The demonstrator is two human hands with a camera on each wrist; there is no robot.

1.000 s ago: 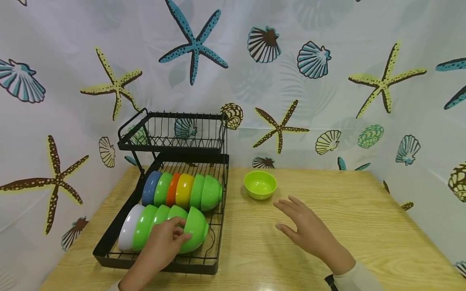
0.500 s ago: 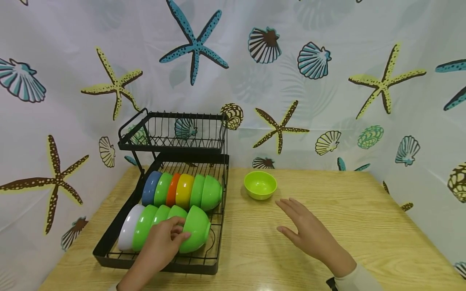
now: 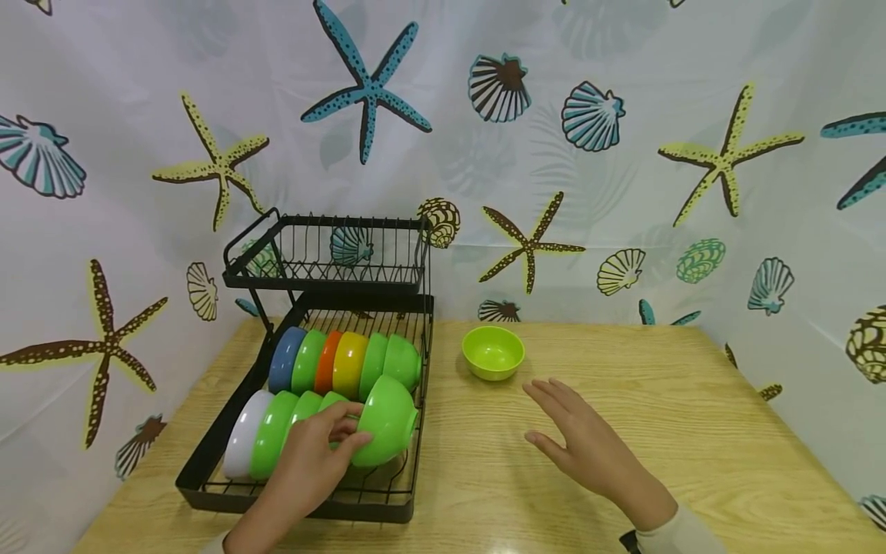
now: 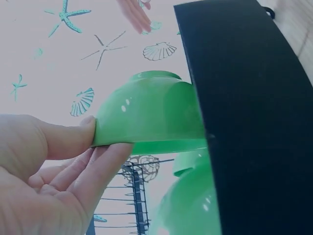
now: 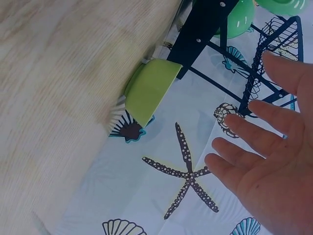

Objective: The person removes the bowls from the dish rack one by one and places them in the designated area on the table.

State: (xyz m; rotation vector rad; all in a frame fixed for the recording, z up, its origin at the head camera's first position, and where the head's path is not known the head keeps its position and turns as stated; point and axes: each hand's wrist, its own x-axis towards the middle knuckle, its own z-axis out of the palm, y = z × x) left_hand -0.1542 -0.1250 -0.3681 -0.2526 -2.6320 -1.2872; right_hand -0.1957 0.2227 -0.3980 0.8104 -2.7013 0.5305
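Note:
My left hand [image 3: 314,458] pinches the rim of a green bowl [image 3: 389,422] between thumb and fingers, at the right end of the front row in the black dish rack [image 3: 304,504]. The left wrist view shows the thumb on the outside of this green bowl [image 4: 146,110] and fingers under its rim. In the head view the bowl is tilted and stands apart from the bowls to its left. My right hand [image 3: 588,442] hovers over the table with fingers extended, holding nothing. Beyond it a lime-green bowl [image 3: 493,354] sits upright on the table.
A white bowl [image 3: 244,438] and several green ones fill the front row. Behind them stand a blue bowl [image 3: 285,362], an orange bowl [image 3: 327,363], a yellow bowl [image 3: 349,365] and green ones. The rack's upper tier [image 3: 325,286] overhangs the back. A patterned curtain surrounds the wooden table [image 3: 623,362].
The green bowl in my left hand has risen and shifted right, away from the row. My right hand has stayed almost still.

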